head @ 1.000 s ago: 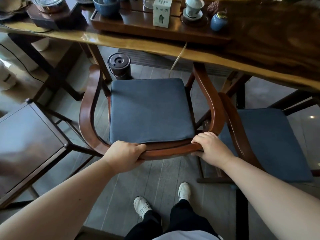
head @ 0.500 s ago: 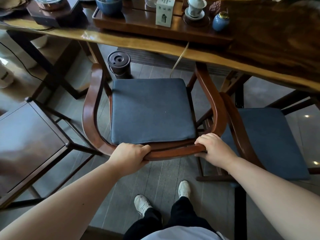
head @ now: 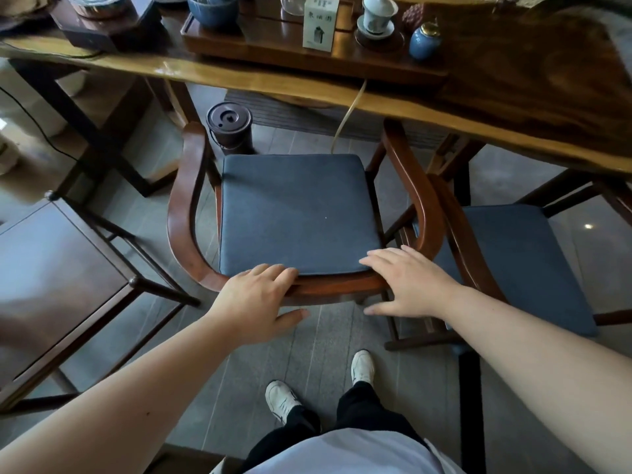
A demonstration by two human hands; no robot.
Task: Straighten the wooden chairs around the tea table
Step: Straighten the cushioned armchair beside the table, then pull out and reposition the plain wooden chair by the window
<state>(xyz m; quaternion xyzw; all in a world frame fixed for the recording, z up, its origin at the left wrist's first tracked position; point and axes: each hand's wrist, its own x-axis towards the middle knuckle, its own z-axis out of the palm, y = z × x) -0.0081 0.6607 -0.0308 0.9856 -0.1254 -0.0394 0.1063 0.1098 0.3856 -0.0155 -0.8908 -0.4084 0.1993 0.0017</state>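
Observation:
A wooden armchair (head: 184,213) with a curved back rail and a dark blue seat cushion (head: 297,210) faces the long wooden tea table (head: 533,107). My left hand (head: 254,301) hovers over the left part of the back rail with its fingers spread. Over the rail's right part, my right hand (head: 408,285) is spread too, its fingertips above the cushion's corner. Neither hand grips the rail. A second armchair (head: 461,234) with a blue cushion stands against the first on the right.
A dark square side table (head: 51,268) stands at the left. A round dark lidded bin (head: 228,128) sits on the floor under the tea table. A tea tray (head: 307,49) carries cups, a box and a blue jar. My feet (head: 362,366) stand on grey floor planks.
Both hands held the chair's back rail before; now they have let go and the fingers are spread. The chair sits slightly further in toward the table.

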